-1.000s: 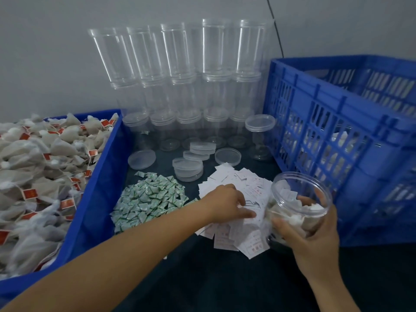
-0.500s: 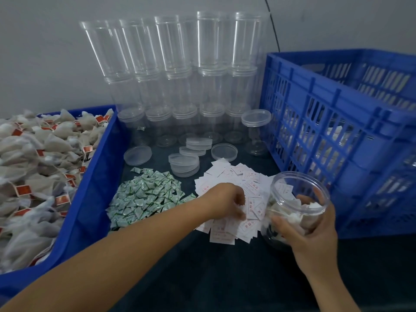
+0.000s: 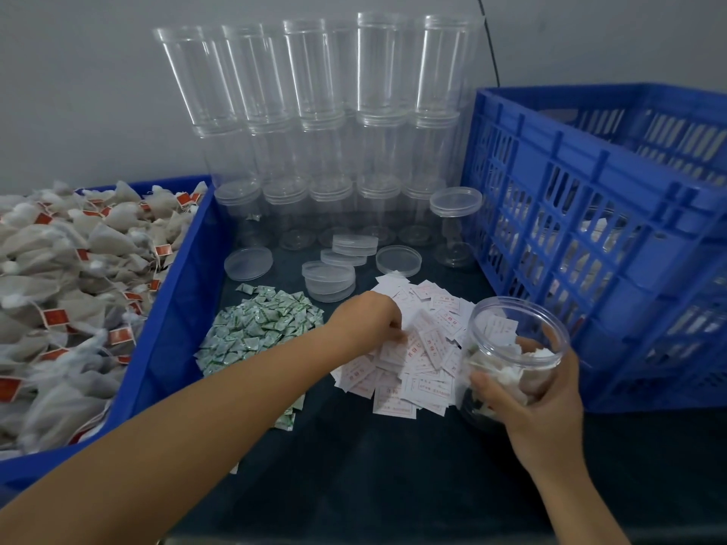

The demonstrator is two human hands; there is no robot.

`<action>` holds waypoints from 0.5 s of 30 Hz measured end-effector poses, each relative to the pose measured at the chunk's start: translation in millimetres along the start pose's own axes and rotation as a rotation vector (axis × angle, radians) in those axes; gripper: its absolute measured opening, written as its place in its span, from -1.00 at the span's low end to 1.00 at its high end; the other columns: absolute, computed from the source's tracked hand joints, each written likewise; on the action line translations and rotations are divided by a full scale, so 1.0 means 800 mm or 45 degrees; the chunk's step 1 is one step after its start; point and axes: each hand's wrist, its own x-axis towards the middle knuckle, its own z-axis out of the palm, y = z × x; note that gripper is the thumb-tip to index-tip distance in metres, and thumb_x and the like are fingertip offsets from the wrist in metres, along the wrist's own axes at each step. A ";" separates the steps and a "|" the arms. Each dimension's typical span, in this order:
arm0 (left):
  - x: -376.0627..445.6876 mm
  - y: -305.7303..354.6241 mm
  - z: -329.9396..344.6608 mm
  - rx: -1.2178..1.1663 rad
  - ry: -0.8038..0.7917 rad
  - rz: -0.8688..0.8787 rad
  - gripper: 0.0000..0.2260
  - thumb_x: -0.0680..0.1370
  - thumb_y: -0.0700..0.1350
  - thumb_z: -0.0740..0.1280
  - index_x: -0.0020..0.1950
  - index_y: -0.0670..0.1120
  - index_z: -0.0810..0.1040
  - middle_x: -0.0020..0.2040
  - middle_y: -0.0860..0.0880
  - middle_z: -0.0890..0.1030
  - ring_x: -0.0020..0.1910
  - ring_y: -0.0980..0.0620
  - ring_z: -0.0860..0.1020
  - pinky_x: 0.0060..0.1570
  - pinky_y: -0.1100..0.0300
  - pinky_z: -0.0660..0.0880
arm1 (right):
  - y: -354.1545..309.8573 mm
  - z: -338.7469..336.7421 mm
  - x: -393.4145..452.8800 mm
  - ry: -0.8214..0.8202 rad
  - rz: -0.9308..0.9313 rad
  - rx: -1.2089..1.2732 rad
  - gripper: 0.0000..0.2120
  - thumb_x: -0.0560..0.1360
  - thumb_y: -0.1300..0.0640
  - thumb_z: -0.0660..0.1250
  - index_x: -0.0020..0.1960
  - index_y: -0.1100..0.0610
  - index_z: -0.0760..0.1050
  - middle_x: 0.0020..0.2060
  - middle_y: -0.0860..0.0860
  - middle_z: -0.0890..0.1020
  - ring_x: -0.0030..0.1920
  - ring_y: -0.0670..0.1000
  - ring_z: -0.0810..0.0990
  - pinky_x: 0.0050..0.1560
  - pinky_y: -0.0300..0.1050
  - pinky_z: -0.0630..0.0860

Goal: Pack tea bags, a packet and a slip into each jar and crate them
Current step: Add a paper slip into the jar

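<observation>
Clear jar (image 3: 515,348) gripped by R hand (image 3: 539,403), L hand (image 3: 369,320) fingers curled on slips (image 3: 425,348)

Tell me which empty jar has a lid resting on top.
The lone jar beside the blue crate, rightmost in the front row; the others stand uncovered.

1. The crate (image 3: 613,214) is bright blue, its walls patterned with rows of upright slots.
2. Left of the crate, the empty jars (image 3: 334,123) are clear and colourless, as are the lids (image 3: 328,279) in front of them.
3. Farthest left of the crate, a bin (image 3: 173,320) is the same blue; its tea bags (image 3: 59,277) are off-white mesh with red tags.
4. The packets (image 3: 259,328) are white with green print.
5. Just left of the crate, the slips (image 3: 425,348) are white with red printing (too small to read).
6. The table (image 3: 373,466) under the crate is dark teal.
</observation>
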 end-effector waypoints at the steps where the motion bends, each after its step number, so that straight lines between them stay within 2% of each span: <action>1: -0.001 -0.004 -0.002 -0.016 0.019 0.019 -0.81 0.56 -0.06 0.33 0.00 -0.15 0.65 -0.06 -0.06 0.65 -0.08 -0.05 0.58 -0.04 0.06 0.54 | -0.001 0.002 0.000 -0.009 0.005 -0.012 -0.16 0.06 -0.13 0.56 0.31 -0.17 0.37 0.14 -0.12 0.56 0.01 -0.19 0.64 -0.27 -0.39 0.57; 3: -0.001 -0.012 -0.004 -0.092 0.039 0.042 -0.84 0.56 -0.13 0.32 0.08 -0.12 0.63 -0.05 0.00 0.62 -0.09 0.02 0.55 -0.03 0.08 0.53 | -0.001 0.005 0.000 -0.021 0.015 -0.024 -0.13 0.06 -0.13 0.56 0.34 -0.15 0.36 0.15 -0.16 0.56 0.06 -0.11 0.64 -0.20 -0.37 0.59; 5: -0.001 -0.017 -0.006 -0.132 0.040 0.045 -0.82 0.55 -0.17 0.33 0.13 -0.11 0.61 -0.08 0.02 0.58 -0.16 0.08 0.51 -0.11 0.20 0.47 | 0.000 0.008 0.000 -0.021 0.021 -0.033 -0.10 0.06 -0.12 0.57 0.36 -0.11 0.36 0.15 -0.18 0.56 0.10 -0.05 0.63 -0.20 -0.33 0.61; 7: 0.002 -0.023 -0.006 -0.156 0.049 0.012 -0.92 0.51 -0.12 0.40 -0.03 -0.10 0.61 -0.16 0.02 0.59 -0.24 0.09 0.51 -0.21 0.25 0.41 | 0.000 0.010 -0.001 -0.024 0.026 -0.057 -0.10 0.06 -0.13 0.57 0.36 -0.08 0.36 0.16 -0.15 0.56 0.13 -0.01 0.62 -0.10 -0.23 0.63; 9: 0.004 -0.029 -0.006 -0.189 0.062 -0.065 -0.81 0.45 -0.03 0.47 -0.25 -0.06 0.51 -0.30 0.08 0.52 -0.32 0.09 0.50 -0.34 0.25 0.38 | -0.001 0.012 -0.001 -0.030 0.025 -0.061 -0.11 0.06 -0.11 0.57 0.35 -0.05 0.38 0.17 -0.08 0.57 0.15 0.03 0.62 -0.02 -0.10 0.65; 10: 0.006 -0.032 -0.007 -0.204 0.056 -0.116 -0.75 0.42 0.01 0.49 -0.29 -0.04 0.48 -0.33 0.08 0.49 -0.35 0.11 0.48 -0.38 0.25 0.36 | -0.001 0.012 -0.002 -0.035 0.022 -0.063 -0.12 0.07 -0.09 0.58 0.35 -0.02 0.38 0.18 -0.05 0.57 0.16 0.04 0.62 0.05 -0.01 0.64; 11: 0.007 -0.035 -0.009 -0.205 0.045 -0.164 -0.74 0.41 0.04 0.50 -0.30 -0.04 0.48 -0.34 0.08 0.49 -0.36 0.13 0.46 -0.40 0.26 0.34 | -0.001 0.013 -0.002 -0.040 0.021 -0.066 -0.11 0.07 -0.08 0.57 0.36 -0.01 0.38 0.18 -0.04 0.57 0.17 0.05 0.61 0.10 0.06 0.62; 15: 0.006 -0.048 -0.027 -0.100 -0.003 -0.250 -0.73 0.43 0.09 0.47 -0.24 -0.08 0.54 -0.34 0.05 0.50 -0.37 0.14 0.43 -0.43 0.25 0.30 | -0.003 0.015 -0.003 -0.060 0.029 -0.057 -0.05 0.07 -0.09 0.57 0.41 0.03 0.36 0.20 -0.04 0.57 0.19 0.05 0.60 0.18 0.09 0.58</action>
